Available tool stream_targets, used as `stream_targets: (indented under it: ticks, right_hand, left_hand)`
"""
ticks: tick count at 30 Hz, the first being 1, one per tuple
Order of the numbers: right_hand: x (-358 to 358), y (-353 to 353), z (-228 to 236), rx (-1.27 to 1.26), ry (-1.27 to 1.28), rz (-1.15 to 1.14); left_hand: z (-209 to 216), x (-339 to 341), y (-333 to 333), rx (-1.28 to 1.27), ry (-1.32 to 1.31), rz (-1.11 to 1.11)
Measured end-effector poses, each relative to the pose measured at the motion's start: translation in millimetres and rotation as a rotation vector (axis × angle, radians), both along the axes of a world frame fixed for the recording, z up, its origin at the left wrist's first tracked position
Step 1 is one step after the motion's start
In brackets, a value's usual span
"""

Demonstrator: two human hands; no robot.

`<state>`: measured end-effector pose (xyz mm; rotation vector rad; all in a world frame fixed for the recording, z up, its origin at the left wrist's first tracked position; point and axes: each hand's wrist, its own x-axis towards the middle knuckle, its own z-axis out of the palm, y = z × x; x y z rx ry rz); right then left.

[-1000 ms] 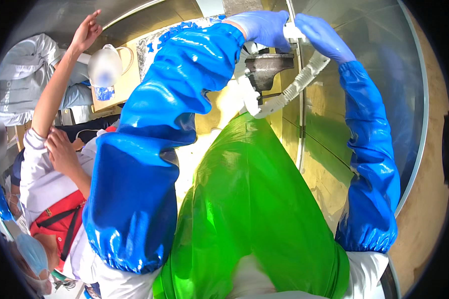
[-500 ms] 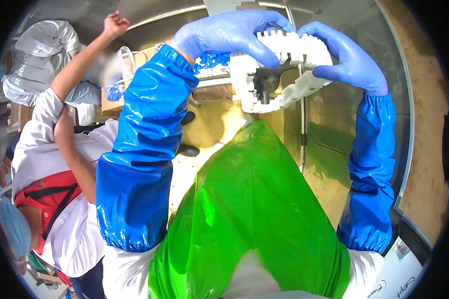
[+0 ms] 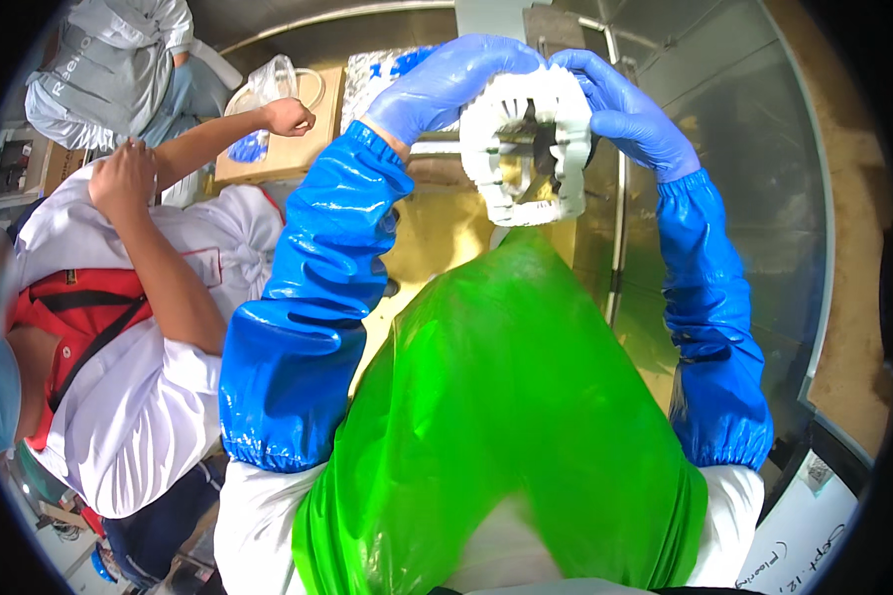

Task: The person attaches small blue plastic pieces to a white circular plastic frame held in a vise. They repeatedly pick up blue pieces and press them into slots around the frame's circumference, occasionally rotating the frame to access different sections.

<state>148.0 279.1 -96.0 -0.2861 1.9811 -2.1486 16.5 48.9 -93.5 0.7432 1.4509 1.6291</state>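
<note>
Both my hands, in blue gloves, hold up a white plastic ring-shaped piece (image 3: 481, 164) with ridged, toothed edges; its exact kind I cannot make out. My left hand (image 3: 451, 87) is closed on its upper left side, fingers reaching over the top. On the upper right, my right hand (image 3: 637, 114) grips it with the thumb toward me and the fingers partly hidden behind. Through the hollow middle a dark part (image 3: 544, 144) shows; whether it belongs to the piece is unclear. Below hangs my green apron (image 3: 506, 377), its peak close under the piece.
At left a co-worker in a white coat (image 3: 134, 426) stands close, forearms raised near my left sleeve. Beyond are a board with a clear plastic bag (image 3: 273, 79) and a white tray with blue pieces (image 3: 392, 67). A metal panel (image 3: 734, 129) rises at right.
The white piece has been turned and now looks narrower, its opening facing me more. My right hand has moved left with it. The co-worker's raised hand is lower and nearer my left arm.
</note>
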Motion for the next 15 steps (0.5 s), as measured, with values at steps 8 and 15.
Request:
stream_targets:
  ticks: [8,15]
  right_hand:
    - [13,-32,-36,0.007,-0.012,-0.038]
    - [-7,-33,17,-0.020,0.096,0.033]
  left_hand:
    - [-12,13,-47,0.118,-0.337,0.166]
    - [9,-12,-70,0.267,-0.486,0.084]
